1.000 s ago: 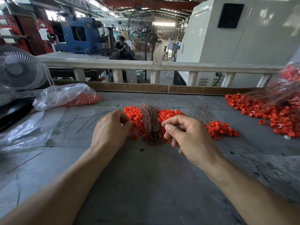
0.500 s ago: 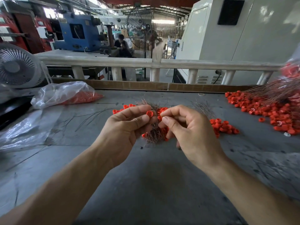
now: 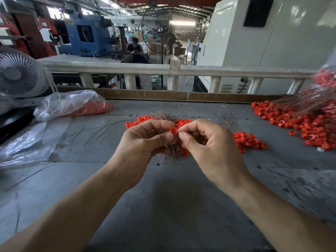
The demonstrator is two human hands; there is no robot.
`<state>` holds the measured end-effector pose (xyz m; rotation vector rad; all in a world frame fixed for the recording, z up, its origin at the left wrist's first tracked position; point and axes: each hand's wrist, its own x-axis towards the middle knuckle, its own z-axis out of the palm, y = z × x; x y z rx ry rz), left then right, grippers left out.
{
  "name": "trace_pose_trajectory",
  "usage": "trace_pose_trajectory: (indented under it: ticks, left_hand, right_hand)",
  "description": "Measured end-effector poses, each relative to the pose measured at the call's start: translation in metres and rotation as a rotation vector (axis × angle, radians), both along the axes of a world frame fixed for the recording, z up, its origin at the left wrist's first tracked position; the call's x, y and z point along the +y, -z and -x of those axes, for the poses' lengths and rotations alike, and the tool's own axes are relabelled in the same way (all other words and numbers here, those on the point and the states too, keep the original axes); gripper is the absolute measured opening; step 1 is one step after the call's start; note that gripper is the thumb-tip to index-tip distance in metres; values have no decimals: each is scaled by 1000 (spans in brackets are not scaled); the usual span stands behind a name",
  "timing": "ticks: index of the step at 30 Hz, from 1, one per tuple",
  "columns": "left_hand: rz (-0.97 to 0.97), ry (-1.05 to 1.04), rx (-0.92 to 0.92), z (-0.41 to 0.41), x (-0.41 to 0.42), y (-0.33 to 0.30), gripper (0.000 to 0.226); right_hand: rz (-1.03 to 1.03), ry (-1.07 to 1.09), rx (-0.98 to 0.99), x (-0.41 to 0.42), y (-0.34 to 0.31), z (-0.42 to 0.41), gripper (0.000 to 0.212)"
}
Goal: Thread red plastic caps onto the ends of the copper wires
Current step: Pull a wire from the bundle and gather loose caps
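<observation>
Pinching one red cap (image 3: 173,130) at centre frame, the left hand (image 3: 143,144) meets the right hand (image 3: 209,148), fingertips curled together, above copper wires (image 3: 171,151) on the table (image 3: 163,206).

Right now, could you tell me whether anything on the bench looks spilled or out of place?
Mostly ordinary work clutter. Loose red caps lie scattered at the right rather than contained, a few thin stray wires lie apart from the copper wire bundle, and a couple of white rings sit among the red ones.
</observation>
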<state>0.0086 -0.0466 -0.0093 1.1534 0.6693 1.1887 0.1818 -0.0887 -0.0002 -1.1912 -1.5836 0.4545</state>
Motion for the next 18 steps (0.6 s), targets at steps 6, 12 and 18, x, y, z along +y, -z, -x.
trace_pose_trajectory:
  ticks: [6, 12, 18]
  left_hand:
    - [-88, -61, 49, -2, -1, 1, 24]
    - [-173, -79, 86, -5, -5, -1, 21]
    - [-114, -79, 64, -5, -8, -3, 16]
  right_hand:
    - [1, 36, -37, 2, 2, 0, 10]
    - [6, 65, -32, 1, 3, 0, 8]
    - [6, 85, -56, 2, 3, 0, 9]
